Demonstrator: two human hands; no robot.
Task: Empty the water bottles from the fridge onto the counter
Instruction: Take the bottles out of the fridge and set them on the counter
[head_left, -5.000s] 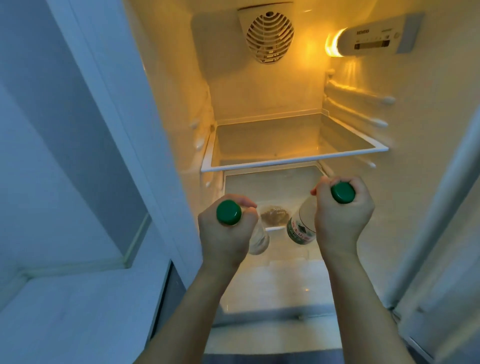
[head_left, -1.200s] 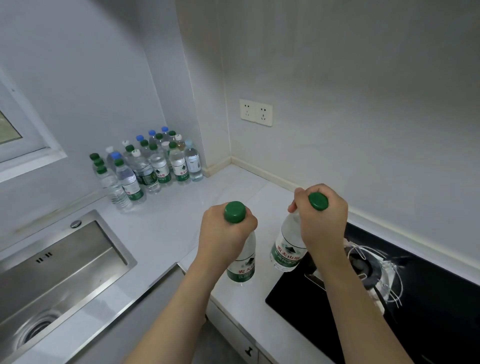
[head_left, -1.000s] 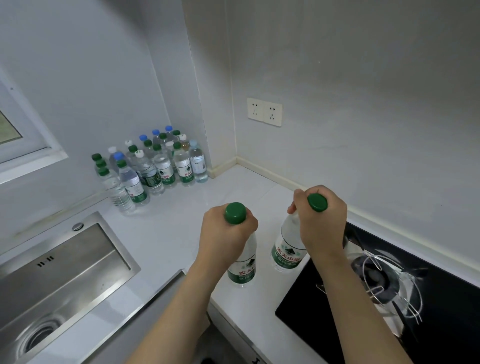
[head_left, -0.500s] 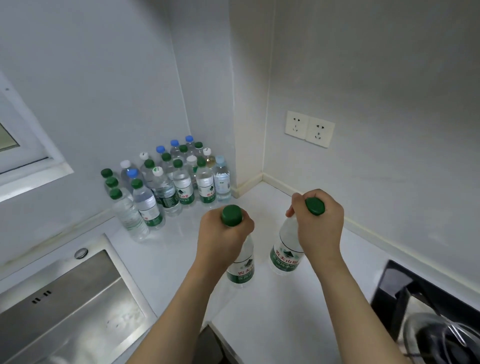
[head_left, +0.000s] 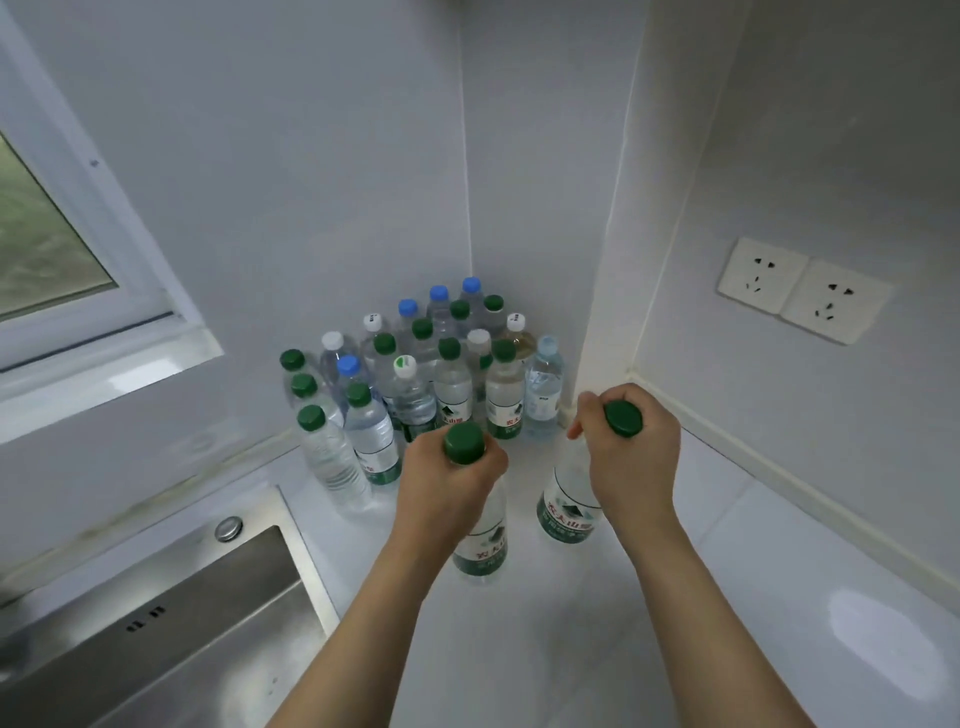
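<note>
My left hand grips the neck of a green-capped water bottle with a green and white label. My right hand holds a second bottle of the same kind by its neck. Both bottles hang upright just above or at the white counter; I cannot tell whether their bases touch it. Right behind them, in the corner, stands a cluster of several water bottles with green, blue and white caps. The fridge is out of view.
A steel sink lies at the lower left, its rim close to the nearest bottles. A window frame is on the left wall. A double wall socket sits on the right wall, above bare counter.
I have carried both bottles from the fridge to the counter. Over the last second the view swung left past the stove, and my hands moved closer to the bottle cluster in the corner.
</note>
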